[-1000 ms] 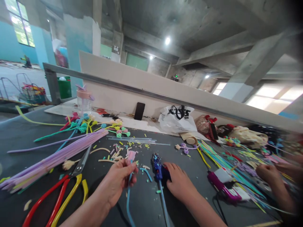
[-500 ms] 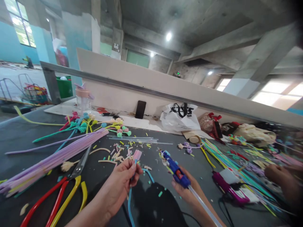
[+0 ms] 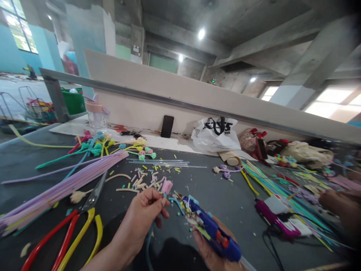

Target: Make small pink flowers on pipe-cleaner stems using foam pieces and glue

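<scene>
My left hand [image 3: 142,217] pinches a blue pipe cleaner [image 3: 149,244] topped with a small pink fuzzy bud [image 3: 167,186], held upright over the dark table [image 3: 222,195]. My right hand [image 3: 210,252] grips a blue glue gun [image 3: 212,229], flecked with bits of coloured fuzz. The gun's nozzle points up and left toward the pink bud, a short gap from my left fingers. A clear glue stick sticks out of the gun's back at the lower right.
Scissors with yellow and red handles [image 3: 76,229] lie at left beside a bundle of lilac pipe cleaners [image 3: 62,188]. Cut scraps [image 3: 141,180] litter the middle. A purple glue gun [image 3: 275,220] and coloured stems lie right, near another person's hand [image 3: 342,207]. A phone [image 3: 167,126] and a white bag [image 3: 216,135] stand behind.
My right hand lifted the blue glue gun off the table and swung its nozzle toward the pink bud in my left hand. The left hand stayed almost still.
</scene>
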Available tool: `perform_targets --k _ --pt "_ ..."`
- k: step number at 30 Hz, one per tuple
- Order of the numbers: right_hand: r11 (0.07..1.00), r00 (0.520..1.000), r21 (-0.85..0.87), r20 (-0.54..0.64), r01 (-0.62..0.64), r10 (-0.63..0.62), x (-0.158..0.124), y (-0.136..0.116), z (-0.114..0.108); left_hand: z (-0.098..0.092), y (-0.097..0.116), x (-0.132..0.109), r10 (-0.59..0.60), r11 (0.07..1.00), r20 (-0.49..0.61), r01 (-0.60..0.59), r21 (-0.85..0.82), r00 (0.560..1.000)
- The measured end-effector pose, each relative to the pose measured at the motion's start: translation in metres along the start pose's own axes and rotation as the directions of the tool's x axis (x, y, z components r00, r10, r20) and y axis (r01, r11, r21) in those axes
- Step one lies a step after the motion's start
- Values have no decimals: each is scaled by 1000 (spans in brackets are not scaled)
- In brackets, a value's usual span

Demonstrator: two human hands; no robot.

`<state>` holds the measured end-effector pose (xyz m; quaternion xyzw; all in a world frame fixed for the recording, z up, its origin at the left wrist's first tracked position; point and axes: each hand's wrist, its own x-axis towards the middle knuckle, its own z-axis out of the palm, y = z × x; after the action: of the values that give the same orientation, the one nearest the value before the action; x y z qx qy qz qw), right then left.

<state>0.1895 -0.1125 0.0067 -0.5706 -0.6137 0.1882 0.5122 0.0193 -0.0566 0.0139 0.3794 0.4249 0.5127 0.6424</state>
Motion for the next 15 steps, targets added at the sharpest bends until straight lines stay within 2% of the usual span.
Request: perform_targets --k 3,6,11,15 --pt "995 996 -63 52 72 -69 0 -7 -3 0 -1 0 23 999 -9 -22 41 1000" --pt "992 992 -103 107 71 -60 -1 -4 -6 1 -1 0 34 997 -16 -33 72 999" --pt "972 999 -232 12 35 -33 -5 18 -8 1 -1 1 34 993 -35 -30 110 999" --pt "956 997 -283 48 72 -61 -4 18 -7 0 -3 2 40 988 -22 -36 149 999"
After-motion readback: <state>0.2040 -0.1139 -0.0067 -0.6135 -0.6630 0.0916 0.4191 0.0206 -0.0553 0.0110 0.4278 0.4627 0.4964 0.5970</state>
